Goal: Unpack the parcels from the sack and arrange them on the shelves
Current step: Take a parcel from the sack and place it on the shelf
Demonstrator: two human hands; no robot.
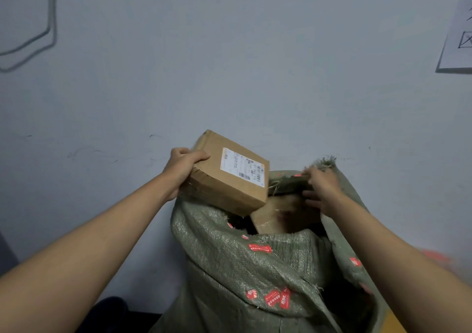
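Left hand point(181, 167) grips flat cardboard box point(227, 176); right hand point(322, 189), at 3 o'clock, clutches frayed woven sack point(245, 263) rim.

Brown box point(224, 179) with a white label point(241, 166) printed in black. Olive-green woven sack point(245, 263) dotted with red stickers point(260, 248). Pale grey-blue wall point(229, 64), scuffed dark. White paper point(457, 33) with black lines.

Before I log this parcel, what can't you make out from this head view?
- Shipping label on the cardboard box in the left hand: print too small.
- Parcel inside the sack: mostly hidden by the sack's rim and the box.
- Right hand at the rim: motion-blurred.
- Shelves: outside the frame.
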